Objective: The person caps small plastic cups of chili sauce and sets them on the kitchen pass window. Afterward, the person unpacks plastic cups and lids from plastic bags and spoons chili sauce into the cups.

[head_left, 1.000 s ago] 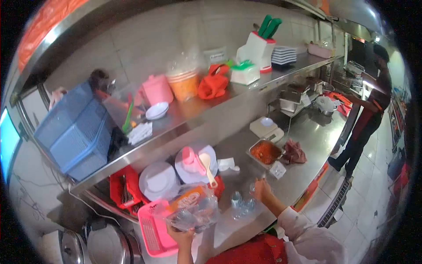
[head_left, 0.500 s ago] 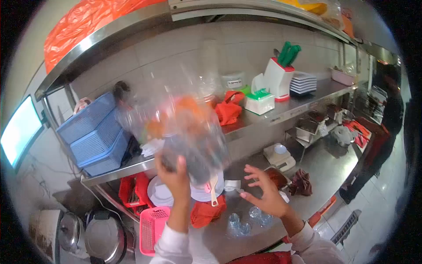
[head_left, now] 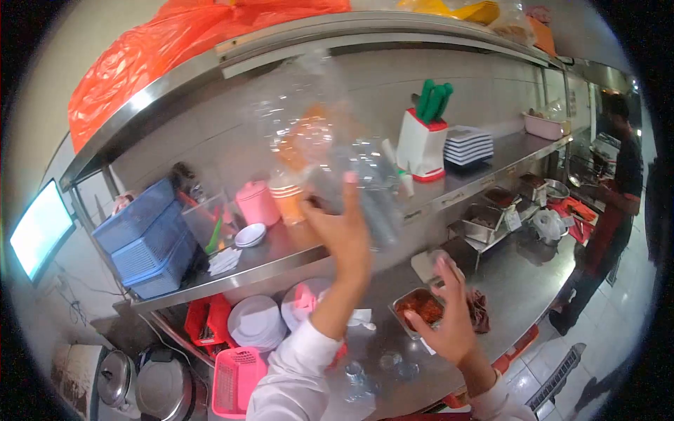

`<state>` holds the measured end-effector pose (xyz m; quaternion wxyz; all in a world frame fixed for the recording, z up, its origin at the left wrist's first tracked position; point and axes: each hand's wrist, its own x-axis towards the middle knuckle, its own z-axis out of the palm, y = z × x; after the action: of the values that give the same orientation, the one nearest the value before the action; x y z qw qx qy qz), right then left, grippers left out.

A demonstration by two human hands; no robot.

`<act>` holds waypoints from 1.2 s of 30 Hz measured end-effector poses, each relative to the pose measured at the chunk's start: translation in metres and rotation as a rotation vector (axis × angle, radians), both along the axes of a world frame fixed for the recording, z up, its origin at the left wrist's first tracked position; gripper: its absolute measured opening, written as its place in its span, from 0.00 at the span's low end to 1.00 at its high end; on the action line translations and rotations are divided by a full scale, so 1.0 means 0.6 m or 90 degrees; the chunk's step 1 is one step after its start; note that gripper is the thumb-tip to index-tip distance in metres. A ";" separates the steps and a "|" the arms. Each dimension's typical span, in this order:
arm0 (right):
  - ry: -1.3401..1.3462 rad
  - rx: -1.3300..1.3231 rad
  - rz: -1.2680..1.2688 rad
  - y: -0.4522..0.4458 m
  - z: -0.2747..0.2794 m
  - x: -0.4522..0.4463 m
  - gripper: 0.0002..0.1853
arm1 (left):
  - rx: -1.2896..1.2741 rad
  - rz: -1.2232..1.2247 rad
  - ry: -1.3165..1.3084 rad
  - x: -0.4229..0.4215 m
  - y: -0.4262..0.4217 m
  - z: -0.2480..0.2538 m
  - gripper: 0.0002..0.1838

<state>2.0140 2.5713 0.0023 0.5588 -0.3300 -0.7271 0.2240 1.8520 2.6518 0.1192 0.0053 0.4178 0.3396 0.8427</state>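
Observation:
My left hand [head_left: 344, 235] is raised in front of the upper shelf, its fingers closed on a clear plastic bag [head_left: 302, 105]. The bag is blurred by motion, with orange and dark grey areas showing in it; its contents cannot be made out. My right hand [head_left: 451, 324] hovers over the worktop with thumb and fingers apart, and I see nothing held in it. Close by its thumb is a metal tray of red sauce [head_left: 418, 309]. Below, clear glasses [head_left: 358, 379] stand on the worktop. A dark red cloth [head_left: 479, 312] lies partly behind the right hand.
The steel upper shelf [head_left: 210, 286] carries blue baskets [head_left: 158, 242], a pink canister [head_left: 258, 203], a knife block [head_left: 421, 144] and stacked plates [head_left: 469, 146]. Under it are white plates [head_left: 256, 323] and a pink basket [head_left: 239, 382]. Another person [head_left: 611, 203] stands at the far right.
My left hand has lifted the bag up and to the right, uncovering the pink canister and small bowl on the shelf. My right hand has shifted slightly right, still open.

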 end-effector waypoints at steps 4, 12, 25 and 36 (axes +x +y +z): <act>-0.082 0.206 -0.169 0.107 0.036 0.005 0.44 | -0.055 -0.107 0.039 0.146 0.033 -0.039 0.33; 0.003 0.173 -0.001 0.434 0.020 0.067 0.41 | -0.027 0.094 0.133 0.210 0.168 -0.020 0.38; 0.039 0.141 -0.263 0.460 0.056 0.027 0.37 | -0.182 0.168 0.817 0.053 0.208 -0.089 0.37; -0.035 0.160 -0.177 0.449 0.046 0.057 0.39 | -0.231 0.467 0.841 0.011 0.216 -0.118 0.30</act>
<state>2.0480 2.8405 0.0297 0.6010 -0.3610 -0.7118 0.0433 1.8585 2.7815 0.0484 -0.4092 0.6868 0.5214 0.2983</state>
